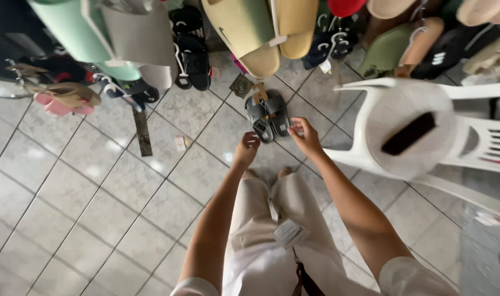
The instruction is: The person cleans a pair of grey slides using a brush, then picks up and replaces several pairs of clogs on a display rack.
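sandals (268,115), a dark pair on the floor tiles (96,181), sit just past my left hand (246,147) and right hand (305,137), both loosely curled and holding nothing; i judge the reach is under way, and closing on the pair comes next.

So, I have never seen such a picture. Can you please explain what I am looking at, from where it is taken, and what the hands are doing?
There is one picture, from a camera worn on a person's head, looking down at their own arms and legs. There is no machine. The left hand and right hand reach toward a pair of dark sandals joined by a tag; whether they grip it is unclear. Below is a grey tiled floor. More sandals hang above, such as a large beige pair. A white plastic chair stands at the right.
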